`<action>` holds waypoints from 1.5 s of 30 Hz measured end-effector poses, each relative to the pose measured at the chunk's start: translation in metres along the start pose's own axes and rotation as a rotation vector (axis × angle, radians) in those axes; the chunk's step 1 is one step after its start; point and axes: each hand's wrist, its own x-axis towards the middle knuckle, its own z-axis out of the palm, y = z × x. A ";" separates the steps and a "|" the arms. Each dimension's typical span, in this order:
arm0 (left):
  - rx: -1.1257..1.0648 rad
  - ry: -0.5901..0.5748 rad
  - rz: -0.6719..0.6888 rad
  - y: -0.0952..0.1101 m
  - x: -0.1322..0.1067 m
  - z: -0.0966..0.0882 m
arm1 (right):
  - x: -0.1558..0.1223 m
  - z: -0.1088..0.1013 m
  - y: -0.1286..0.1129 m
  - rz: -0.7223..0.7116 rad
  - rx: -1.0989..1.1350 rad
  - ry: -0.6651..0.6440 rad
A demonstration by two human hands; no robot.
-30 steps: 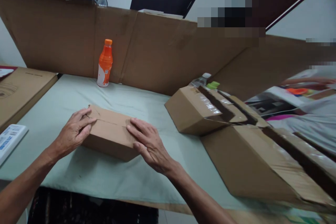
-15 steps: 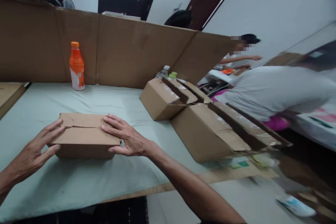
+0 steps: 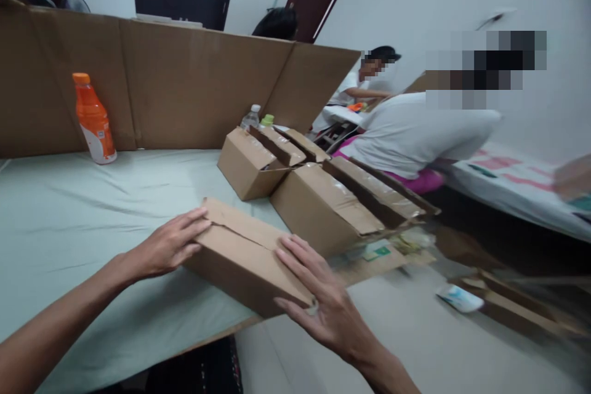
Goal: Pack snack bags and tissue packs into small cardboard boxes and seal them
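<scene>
A closed brown cardboard box (image 3: 252, 258) is held between my two hands near the front edge of the cloth-covered table (image 3: 138, 197). A seam runs along its top where the flaps meet. My left hand (image 3: 168, 243) grips the left end, with fingers on the top and the thumb against the side. At the right end, my right hand (image 3: 318, 292) does the same, its fingers laid over the top corner. The box sits at an angle, its right end reaching toward the table edge. Its underside is hidden.
Open cardboard boxes (image 3: 318, 203) stand on the right of the table. An orange bottle (image 3: 95, 120) is by the cardboard partition (image 3: 198, 86); a clear bottle (image 3: 252, 117) is behind the boxes. A person in a white shirt (image 3: 415, 129) bends over at right. A carton (image 3: 512, 308) lies on the floor.
My hands have moved the box to the right and turned it, so its right end now points toward the front table edge. The view has swung right.
</scene>
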 end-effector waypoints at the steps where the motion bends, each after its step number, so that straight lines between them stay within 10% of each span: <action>1: -0.048 -0.022 -0.001 -0.002 0.026 0.009 | -0.011 -0.005 0.001 0.057 -0.068 0.050; 7: -0.104 0.126 -0.181 -0.001 0.143 0.091 | -0.017 0.004 0.014 0.357 -0.477 0.253; 15: -0.218 -0.054 -0.281 0.009 0.138 0.172 | 0.032 0.029 0.045 0.560 -0.540 0.333; 27: -0.143 -0.286 -0.161 0.015 0.103 0.164 | 0.040 0.026 0.051 0.595 -0.427 0.236; 35: -0.094 -0.359 -0.127 0.017 0.064 0.151 | 0.015 0.035 0.054 0.447 -0.511 0.425; 41: -0.103 -0.387 -0.094 0.033 0.018 0.129 | 0.006 0.027 0.010 0.209 -0.449 0.549; 45: -0.088 -0.399 -0.093 0.058 -0.016 0.122 | 0.005 0.053 -0.017 0.061 -0.249 0.320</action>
